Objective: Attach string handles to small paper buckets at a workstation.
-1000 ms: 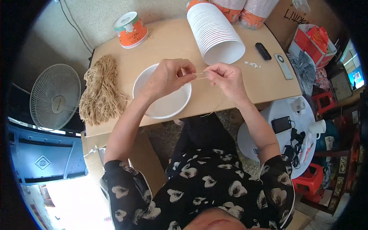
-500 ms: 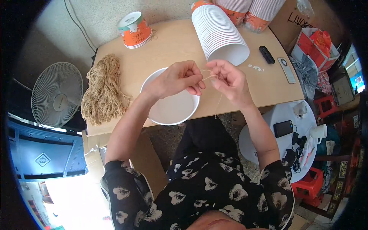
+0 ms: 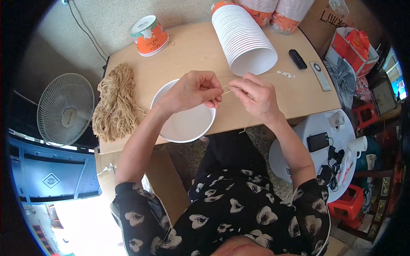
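Between my hands runs a thin tan string [image 3: 226, 90], with a loose end hanging below my right hand. My left hand [image 3: 197, 90] pinches it between thumb and fingers, above the white paper bucket [image 3: 188, 127] at the table's front edge. To the right, my right hand [image 3: 258, 98] pinches the other side of the string, its fingers curled. Part of the bucket's rim is hidden behind my left hand and forearm. At the left of the table lies a thick bundle of tan strings [image 3: 114, 104].
A long nested stack of white paper buckets [image 3: 242, 38] lies on the table beyond my right hand. An orange and green bucket [image 3: 149, 37] stands at the back left. A black object [image 3: 297, 59], white scraps [image 3: 285, 74] and a grey-white bar [image 3: 320, 77] lie at the right.
My right hand has rolled over and its fingers have closed in on the string. The string between my hands is pulled straighter; its earlier loop is smaller.
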### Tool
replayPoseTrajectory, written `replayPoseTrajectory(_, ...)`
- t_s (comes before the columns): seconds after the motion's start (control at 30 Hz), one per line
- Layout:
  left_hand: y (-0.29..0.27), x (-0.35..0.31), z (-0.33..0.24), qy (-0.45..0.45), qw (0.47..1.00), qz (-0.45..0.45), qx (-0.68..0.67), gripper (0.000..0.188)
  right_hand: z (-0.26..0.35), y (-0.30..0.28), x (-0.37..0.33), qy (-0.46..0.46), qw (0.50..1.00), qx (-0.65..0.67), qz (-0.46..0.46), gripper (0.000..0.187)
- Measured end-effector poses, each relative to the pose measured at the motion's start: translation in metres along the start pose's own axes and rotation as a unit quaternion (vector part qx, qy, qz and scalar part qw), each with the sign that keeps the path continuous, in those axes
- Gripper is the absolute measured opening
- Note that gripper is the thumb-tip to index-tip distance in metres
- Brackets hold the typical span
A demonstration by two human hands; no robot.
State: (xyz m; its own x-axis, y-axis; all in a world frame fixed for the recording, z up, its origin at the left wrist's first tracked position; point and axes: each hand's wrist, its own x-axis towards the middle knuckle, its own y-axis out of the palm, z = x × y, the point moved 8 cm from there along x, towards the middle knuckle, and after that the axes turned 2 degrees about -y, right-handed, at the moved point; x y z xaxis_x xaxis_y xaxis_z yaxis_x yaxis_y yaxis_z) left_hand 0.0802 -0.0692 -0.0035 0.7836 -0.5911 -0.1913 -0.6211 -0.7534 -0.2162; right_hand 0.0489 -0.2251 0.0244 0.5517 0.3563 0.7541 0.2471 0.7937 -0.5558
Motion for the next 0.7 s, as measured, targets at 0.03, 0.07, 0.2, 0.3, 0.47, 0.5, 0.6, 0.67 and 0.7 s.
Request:
replayPoseTrajectory(0.03,0.000,-0.001,0.001,0.000,1.000,0.001,0.002,0.012,-0.003,0.002,0.000,0.012,1.000,0.022,-0.003,0.025)
replayPoseTrajectory(0.07,-0.001,-0.001,0.002,0.000,1.000,-0.001,-0.006,0.013,-0.005,0.003,-0.001,0.025,0.999,0.045,-0.005,0.018)
replayPoseTrajectory(0.2,-0.004,-0.003,0.005,0.016,0.999,0.014,-0.041,0.015,-0.012,0.004,0.000,0.085,0.990,0.116,0.002,0.016)
replayPoseTrajectory(0.3,-0.006,-0.005,0.009,0.020,0.997,0.038,-0.071,0.017,-0.017,0.011,-0.001,0.119,0.977,0.172,0.025,0.018)
replayPoseTrajectory(0.47,-0.006,-0.004,0.007,-0.018,0.999,0.043,-0.026,0.016,-0.026,0.024,-0.001,0.176,0.941,0.290,0.015,0.016)
replayPoseTrajectory(0.5,-0.007,-0.005,0.007,-0.023,0.998,0.044,-0.023,0.015,-0.025,0.025,0.000,0.175,0.941,0.291,0.015,0.016)
replayPoseTrajectory(0.6,-0.010,-0.005,0.010,-0.012,0.999,0.040,-0.033,0.017,-0.029,0.028,-0.001,0.215,0.923,0.318,0.003,0.015)
replayPoseTrajectory(0.67,-0.011,-0.006,0.009,-0.010,0.999,0.030,-0.035,0.019,-0.031,0.031,-0.001,0.223,0.920,0.324,-0.001,0.013)
replayPoseTrajectory(0.7,-0.012,-0.006,0.009,-0.009,0.999,0.021,-0.038,0.021,-0.031,0.033,-0.001,0.223,0.920,0.324,-0.001,0.013)
